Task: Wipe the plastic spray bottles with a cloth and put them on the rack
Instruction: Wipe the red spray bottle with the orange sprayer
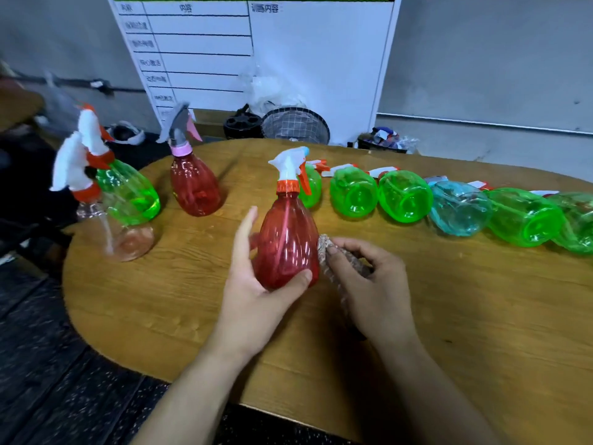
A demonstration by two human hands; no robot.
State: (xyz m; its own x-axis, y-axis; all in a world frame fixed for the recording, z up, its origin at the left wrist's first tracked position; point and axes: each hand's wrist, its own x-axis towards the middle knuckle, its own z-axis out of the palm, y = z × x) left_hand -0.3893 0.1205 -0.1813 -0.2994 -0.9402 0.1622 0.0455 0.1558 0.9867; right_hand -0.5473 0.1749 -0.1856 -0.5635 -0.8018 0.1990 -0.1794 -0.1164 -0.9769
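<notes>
My left hand point(256, 284) grips a red spray bottle point(287, 232) with a white and orange trigger head, upright over the wooden table point(449, 316). My right hand point(369, 281) holds a crumpled brownish cloth point(333, 255) against the bottle's right side. Three bottles stand at the left: a red one with a grey head point(194, 184), a green one point(128, 191) and a clear pinkish one point(122, 232). Several green bottles point(404, 195) and one teal bottle point(459, 208) lie on their sides in a row at the right.
A whiteboard point(256, 59) leans against the wall behind the table. A round wire fan or basket point(295, 125) and a black object point(240, 123) sit on the floor beyond the far edge. Dark speckled floor point(48, 364) lies to the left.
</notes>
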